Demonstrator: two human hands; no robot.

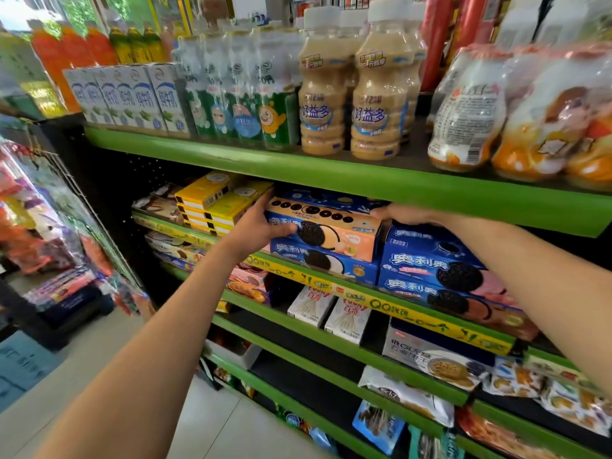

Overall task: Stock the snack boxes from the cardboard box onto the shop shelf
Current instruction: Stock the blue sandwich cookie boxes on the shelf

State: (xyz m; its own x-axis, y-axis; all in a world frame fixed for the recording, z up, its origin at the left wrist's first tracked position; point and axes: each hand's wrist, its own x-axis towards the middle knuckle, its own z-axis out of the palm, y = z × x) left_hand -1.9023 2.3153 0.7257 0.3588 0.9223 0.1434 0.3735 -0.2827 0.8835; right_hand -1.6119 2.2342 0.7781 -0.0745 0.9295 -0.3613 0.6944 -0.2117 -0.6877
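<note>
An orange cookie box (334,226) lies on top of a blue cookie box (331,263) on the second green shelf (331,283). My left hand (261,226) grips the orange box's left end, thumb on its front face. At the box's right end my right hand (400,215) holds the top edge, close under the shelf above. To the right stands a stack of blue cookie boxes (440,270). The cardboard box is not in view.
Yellow boxes (215,207) are stacked just left of my left hand. The top shelf (298,167) carries milk cartons (129,97) and drink bottles (377,91). Lower shelves hold white stick-biscuit boxes (331,309) and snack bags. A hanging rack of packets (49,226) stands at left.
</note>
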